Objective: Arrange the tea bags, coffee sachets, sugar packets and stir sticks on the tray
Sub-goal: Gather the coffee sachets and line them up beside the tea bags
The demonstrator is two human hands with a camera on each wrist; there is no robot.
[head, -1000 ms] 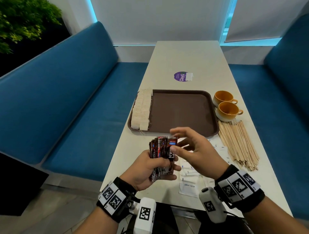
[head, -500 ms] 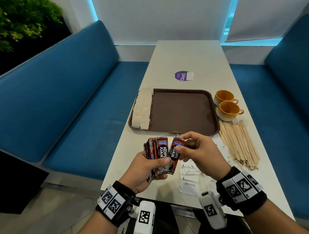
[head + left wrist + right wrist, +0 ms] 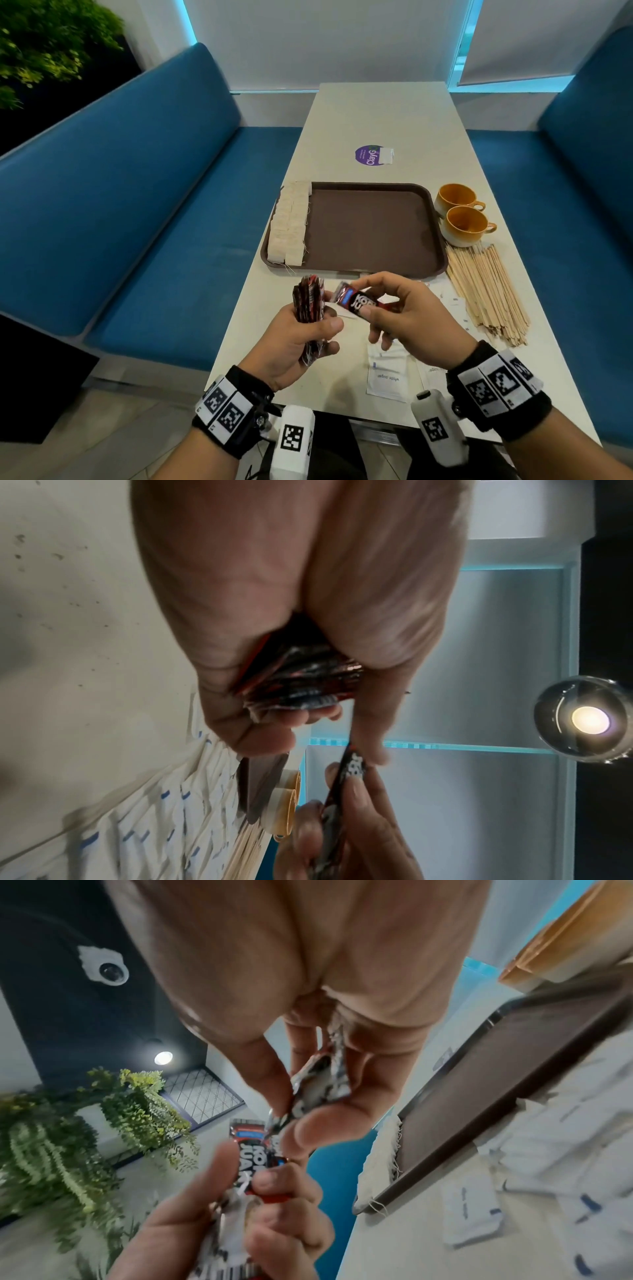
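My left hand (image 3: 308, 334) grips a stack of red-and-black coffee sachets (image 3: 308, 303) upright above the table's near edge; the same stack (image 3: 301, 680) shows between its fingers in the left wrist view. My right hand (image 3: 383, 308) pinches a single coffee sachet (image 3: 356, 301) just right of the stack, tilted almost flat; that sachet (image 3: 318, 1085) shows in the right wrist view. The brown tray (image 3: 370, 226) lies beyond the hands, with white tea bags (image 3: 291, 222) in rows along its left side. White sugar packets (image 3: 387, 373) lie under and near the hands. Wooden stir sticks (image 3: 486, 291) lie right of the tray.
Two orange cups (image 3: 462, 212) stand at the tray's right edge, above the sticks. A purple sticker (image 3: 371, 155) marks the table beyond the tray. Blue benches (image 3: 120, 192) flank the table on both sides.
My right hand has drawn one sachet off the stack and moved it right, turning it from upright to nearly flat. The left hand has turned the stack edge-on.
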